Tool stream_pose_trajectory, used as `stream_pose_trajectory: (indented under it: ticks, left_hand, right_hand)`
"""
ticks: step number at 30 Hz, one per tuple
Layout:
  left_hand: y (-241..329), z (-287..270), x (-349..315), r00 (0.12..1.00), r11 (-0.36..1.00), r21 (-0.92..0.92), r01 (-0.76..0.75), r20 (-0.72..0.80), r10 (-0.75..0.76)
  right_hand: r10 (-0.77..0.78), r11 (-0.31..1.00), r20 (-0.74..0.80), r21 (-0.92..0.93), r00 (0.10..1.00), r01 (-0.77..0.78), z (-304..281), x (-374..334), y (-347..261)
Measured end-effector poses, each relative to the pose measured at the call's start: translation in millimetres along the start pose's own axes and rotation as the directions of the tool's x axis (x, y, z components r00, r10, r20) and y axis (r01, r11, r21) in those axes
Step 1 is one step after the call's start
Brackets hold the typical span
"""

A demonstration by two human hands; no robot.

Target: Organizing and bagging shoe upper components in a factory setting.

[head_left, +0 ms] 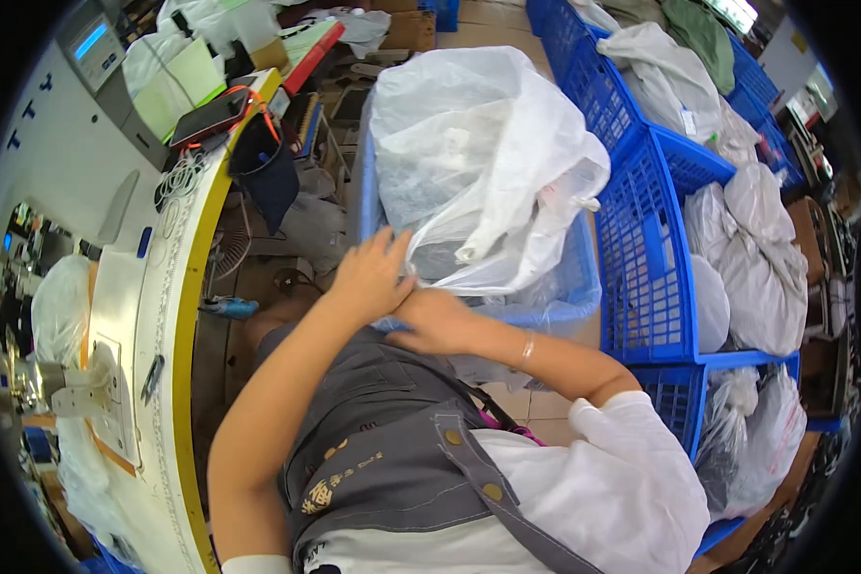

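Note:
A large white plastic bag (488,143) lies bunched and half see-through over a light blue bin (584,258) in front of me. At the bag's near left edge, my left hand (368,279) has its fingers closed on the gathered plastic. My right hand (435,320) reaches in from the right and meets the left one, just below the bag's edge. Its fingers look curled, but the left hand partly covers them, so what they hold is hidden. More clear plastic (536,292) shows inside the bin beneath the white bag.
On my left runs a white worktable (177,316) with a yellow edge; a machine (53,383), a phone (210,117) and small scissors-like snips (152,378) are on it. A dark pouch (266,172) hangs there. Blue crates (646,258) holding filled bags (751,253) line the right.

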State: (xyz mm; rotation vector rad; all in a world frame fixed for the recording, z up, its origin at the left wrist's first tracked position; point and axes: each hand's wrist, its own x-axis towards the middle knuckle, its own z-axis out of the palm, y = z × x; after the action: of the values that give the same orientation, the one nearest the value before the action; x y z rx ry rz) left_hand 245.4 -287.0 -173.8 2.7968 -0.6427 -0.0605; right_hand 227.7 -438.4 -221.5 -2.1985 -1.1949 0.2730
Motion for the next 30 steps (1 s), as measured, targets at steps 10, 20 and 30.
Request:
stream_pose_trajectory:
  ticks: [10,20,30]
  left_hand:
    - [-22.9,36.8,-9.5,0.994,0.918,-0.390,0.066,-0.050,-0.093]
    - [1.6,-27.1,3.9,0.905,0.957,-0.172,-0.232,-0.400,0.147]
    - [-15.1,-29.3,-10.6,0.952,0.934,-0.353,-0.057,-0.302,-0.056]
  right_hand:
    - [0.154,0.735,-0.737,-0.360,0.658,-0.575,-85.3,-36.9,86.4]
    - [0.698,0.641,-0.270,-0.179,0.664,-0.746,-36.1,24.8,160.0]
    - [0.463,0.359,-0.879,0.068,0.114,-0.931,-105.1,-14.5,197.3]
